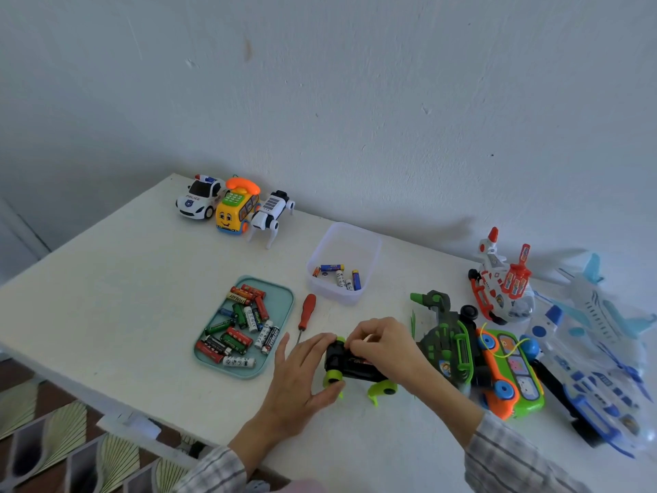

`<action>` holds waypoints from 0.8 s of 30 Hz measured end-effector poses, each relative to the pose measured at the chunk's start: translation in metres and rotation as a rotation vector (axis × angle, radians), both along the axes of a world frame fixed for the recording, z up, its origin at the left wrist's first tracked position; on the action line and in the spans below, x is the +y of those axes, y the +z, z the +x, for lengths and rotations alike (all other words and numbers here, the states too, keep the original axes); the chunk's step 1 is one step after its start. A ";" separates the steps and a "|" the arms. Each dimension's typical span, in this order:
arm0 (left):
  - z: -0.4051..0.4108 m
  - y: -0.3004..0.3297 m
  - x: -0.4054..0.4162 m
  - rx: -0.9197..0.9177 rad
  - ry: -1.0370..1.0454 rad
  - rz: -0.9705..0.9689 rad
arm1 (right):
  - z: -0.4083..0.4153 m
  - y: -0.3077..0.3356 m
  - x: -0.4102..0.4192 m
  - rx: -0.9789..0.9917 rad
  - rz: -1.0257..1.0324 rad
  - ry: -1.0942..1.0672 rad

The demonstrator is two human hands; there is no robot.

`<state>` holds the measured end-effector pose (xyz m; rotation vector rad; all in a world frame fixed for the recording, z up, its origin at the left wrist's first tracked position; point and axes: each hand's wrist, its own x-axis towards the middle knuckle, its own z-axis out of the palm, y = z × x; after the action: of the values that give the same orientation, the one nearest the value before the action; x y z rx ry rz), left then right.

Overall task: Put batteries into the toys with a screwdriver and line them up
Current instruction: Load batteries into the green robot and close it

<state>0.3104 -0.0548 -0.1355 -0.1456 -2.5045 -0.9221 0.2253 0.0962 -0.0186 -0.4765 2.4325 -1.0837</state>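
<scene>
- Plastic, glossy and moulded, is seen in the black toy car (350, 366) with lime-green wheels, turned underside up on the matte white table (117, 297), just right of the teal tray (282, 297).
- Cylindrical batteries (241, 325) are heaped in that tray; the red-handled screwdriver (305, 314) lies between tray and car.
- The car's end is gripped by the left hand (302, 375), thumb curled under a wheel.
- The right hand (384, 346) is arched over the car, fingertips pinched at its underside.

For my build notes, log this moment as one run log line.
step: battery fitting | left hand: steadies black toy car | right hand: works at its underside | screwdriver: on table | lined up: three toys
</scene>
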 end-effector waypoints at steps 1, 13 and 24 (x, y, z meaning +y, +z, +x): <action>0.000 0.000 0.000 0.000 0.007 0.010 | 0.002 -0.001 0.002 0.047 0.012 0.042; -0.003 0.004 -0.002 0.070 0.157 0.132 | -0.061 0.016 -0.026 0.342 -0.343 -0.235; -0.003 0.006 -0.002 0.067 0.215 0.018 | -0.076 -0.006 -0.040 0.449 0.004 -0.106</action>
<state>0.3076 -0.0567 -0.1298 0.0962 -2.3931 -0.8364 0.1489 0.0565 -0.0247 -0.6549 2.8756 -1.1094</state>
